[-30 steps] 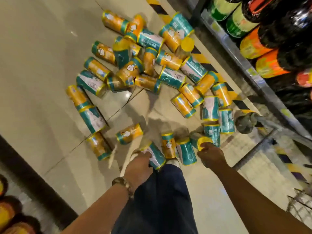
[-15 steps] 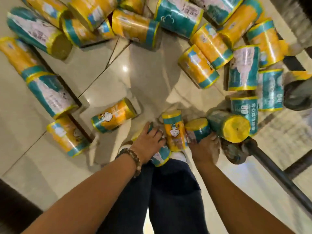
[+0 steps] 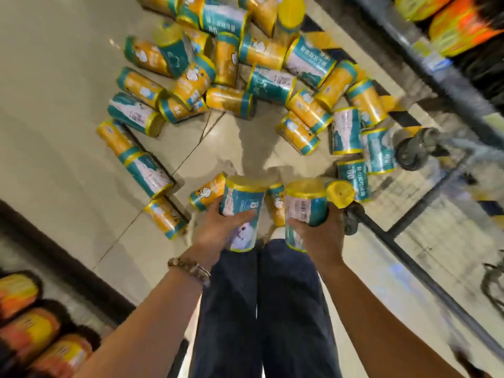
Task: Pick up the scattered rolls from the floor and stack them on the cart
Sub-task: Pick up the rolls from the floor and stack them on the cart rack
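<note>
At the far left, blurred orange and yellow packs (image 3: 30,320) sit on a low shelf beside a pale tiled floor (image 3: 54,105). My left hand (image 3: 218,227), a beaded bracelet (image 3: 189,270) at its wrist, has its fingers wrapped round an upright teal roll (image 3: 241,214) with a yellow rim. Just beside it, my right hand (image 3: 320,236) has its fingers closed on a second roll (image 3: 304,211), with a third (image 3: 341,193) pressed against it, its yellow end facing me. Both held rolls hover above my dark trousers (image 3: 261,309). Beyond them, many teal and yellow rolls (image 3: 270,83) lie scattered in a heap on the floor. To the right stands the grey metal cart (image 3: 409,263), one wheel (image 3: 411,151) touching the nearest fallen rolls; the cart's frame is blurred.
</note>
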The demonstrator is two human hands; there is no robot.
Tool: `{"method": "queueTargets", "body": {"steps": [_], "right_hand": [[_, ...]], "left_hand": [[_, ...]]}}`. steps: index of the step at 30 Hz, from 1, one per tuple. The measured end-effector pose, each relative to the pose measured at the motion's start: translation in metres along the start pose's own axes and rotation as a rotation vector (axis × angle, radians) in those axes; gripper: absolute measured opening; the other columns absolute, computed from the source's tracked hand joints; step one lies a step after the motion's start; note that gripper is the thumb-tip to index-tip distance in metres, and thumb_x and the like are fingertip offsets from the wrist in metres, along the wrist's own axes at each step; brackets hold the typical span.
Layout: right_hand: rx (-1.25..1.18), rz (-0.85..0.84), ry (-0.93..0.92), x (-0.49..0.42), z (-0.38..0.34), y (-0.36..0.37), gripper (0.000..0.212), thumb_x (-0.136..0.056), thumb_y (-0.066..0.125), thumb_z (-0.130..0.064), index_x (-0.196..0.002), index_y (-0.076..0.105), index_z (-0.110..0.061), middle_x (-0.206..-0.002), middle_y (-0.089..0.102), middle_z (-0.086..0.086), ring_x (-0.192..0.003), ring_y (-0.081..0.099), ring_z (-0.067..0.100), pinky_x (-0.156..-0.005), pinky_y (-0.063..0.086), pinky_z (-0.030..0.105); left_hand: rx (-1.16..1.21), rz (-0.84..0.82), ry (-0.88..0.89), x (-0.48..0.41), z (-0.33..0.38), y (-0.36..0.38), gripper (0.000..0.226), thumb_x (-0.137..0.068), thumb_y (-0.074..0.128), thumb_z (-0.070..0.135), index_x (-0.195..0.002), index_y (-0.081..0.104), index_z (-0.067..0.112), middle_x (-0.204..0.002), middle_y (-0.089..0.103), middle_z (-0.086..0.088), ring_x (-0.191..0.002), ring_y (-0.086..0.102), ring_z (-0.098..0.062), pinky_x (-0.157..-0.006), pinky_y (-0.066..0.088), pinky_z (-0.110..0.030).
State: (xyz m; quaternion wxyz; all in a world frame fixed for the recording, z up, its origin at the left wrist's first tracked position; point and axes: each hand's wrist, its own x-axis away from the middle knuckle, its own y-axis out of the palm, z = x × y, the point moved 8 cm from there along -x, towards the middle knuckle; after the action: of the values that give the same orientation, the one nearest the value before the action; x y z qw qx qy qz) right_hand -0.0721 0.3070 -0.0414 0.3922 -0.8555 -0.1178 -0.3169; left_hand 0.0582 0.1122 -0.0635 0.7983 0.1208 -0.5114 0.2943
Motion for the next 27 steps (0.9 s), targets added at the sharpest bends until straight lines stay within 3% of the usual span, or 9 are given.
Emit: {"method": "queueTargets", "body": {"steps": [5,10,12,15,17,19,21,25,27], "right_hand": [[-0.364,0.050,0.075,0.123,-0.125,-0.103,0.051,-0.066,0.080,-0.008,-0.111,0.054,-0.007,-0.095,0.063,-0.003,-0.091,0.059,0.018,-0.064,0.040,0.013],[-0.505,0.136,0.023,0.225,-0.201,-0.211,0.058,-0.043,0.084,-0.036,-0.092,0.054,-0.029,-0.099,0.069,0.010,-0.089,0.065,0.026,-0.082,0.052,0.038],[-0.591,0.198,-0.024,0.257,-0.221,-0.262,0.061,-0.041,0.084,-0.028,-0.095,0.056,-0.026,-0.097,0.069,0.009,-0.085,0.063,0.018,-0.071,0.048,0.018],[-0.718,0.308,-0.088,0.295,-0.221,-0.325,0.082,-0.034,0.079,-0.032,-0.109,0.058,-0.006,-0.089,0.067,0.008,-0.075,0.063,0.001,-0.056,0.039,0.001],[-0.818,0.385,-0.086,0.308,-0.201,-0.359,0.070,-0.040,0.081,-0.024,-0.103,0.056,-0.006,-0.078,0.063,-0.003,-0.057,0.057,-0.019,-0.053,0.038,-0.004],[-0.857,0.435,-0.035,0.319,-0.177,-0.385,0.051,-0.057,0.082,-0.003,-0.102,0.058,-0.003,-0.077,0.063,0.000,-0.052,0.055,-0.020,-0.052,0.039,-0.003],[-0.885,0.486,0.016,0.320,-0.154,-0.408,0.045,-0.062,0.078,0.006,-0.103,0.060,-0.002,-0.083,0.065,0.010,-0.053,0.058,-0.012,-0.050,0.041,-0.001],[-0.870,0.532,0.069,0.303,-0.117,-0.451,0.040,-0.067,0.076,0.003,-0.100,0.060,-0.014,-0.088,0.069,0.012,-0.074,0.063,0.015,-0.061,0.050,0.019],[-0.873,0.513,0.108,0.281,-0.097,-0.469,0.040,-0.067,0.076,0.001,-0.100,0.059,-0.014,-0.084,0.067,0.006,-0.075,0.062,0.015,-0.064,0.048,0.026]], "left_hand": [[0.314,-0.072,0.021,0.171,0.123,-0.004,0.056,-0.062,0.079,0.022,-0.113,0.060,0.007,-0.113,0.066,-0.022,-0.097,0.065,-0.035,-0.094,0.048,-0.057],[0.239,-0.168,0.120,0.313,0.219,-0.002,0.074,-0.041,0.086,0.041,-0.106,0.062,0.016,-0.095,0.071,-0.017,-0.081,0.067,-0.031,-0.078,0.055,-0.050],[0.141,-0.218,0.185,0.348,0.241,0.007,0.079,-0.041,0.086,0.043,-0.112,0.060,0.016,-0.091,0.072,-0.005,-0.079,0.066,-0.022,-0.072,0.055,-0.036],[-0.024,-0.412,0.228,0.396,0.262,0.049,0.080,-0.046,0.083,0.055,-0.111,0.060,0.013,-0.091,0.071,-0.012,-0.087,0.065,-0.026,-0.083,0.053,-0.043],[-0.008,-0.544,0.239,0.436,0.273,0.082,0.038,-0.065,0.078,0.029,-0.091,0.059,0.009,-0.052,0.063,-0.006,-0.046,0.061,-0.019,-0.049,0.053,-0.025],[-0.059,-0.680,0.243,0.472,0.278,0.124,0.028,-0.065,0.075,0.019,-0.082,0.054,0.010,-0.040,0.049,0.000,-0.029,0.046,-0.013,-0.034,0.039,-0.016],[-0.150,-0.682,0.288,0.487,0.283,0.160,0.036,-0.063,0.075,0.029,-0.087,0.058,0.008,-0.049,0.055,0.000,-0.039,0.051,-0.014,-0.041,0.043,-0.019],[-0.254,-0.654,0.301,0.498,0.280,0.225,0.026,-0.081,0.068,0.022,-0.106,0.063,0.017,-0.095,0.075,-0.005,-0.087,0.071,-0.025,-0.085,0.056,-0.044],[-0.297,-0.626,0.320,0.496,0.278,0.260,0.028,-0.080,0.069,0.024,-0.106,0.063,0.015,-0.096,0.074,-0.010,-0.087,0.071,-0.028,-0.084,0.056,-0.044]]}}
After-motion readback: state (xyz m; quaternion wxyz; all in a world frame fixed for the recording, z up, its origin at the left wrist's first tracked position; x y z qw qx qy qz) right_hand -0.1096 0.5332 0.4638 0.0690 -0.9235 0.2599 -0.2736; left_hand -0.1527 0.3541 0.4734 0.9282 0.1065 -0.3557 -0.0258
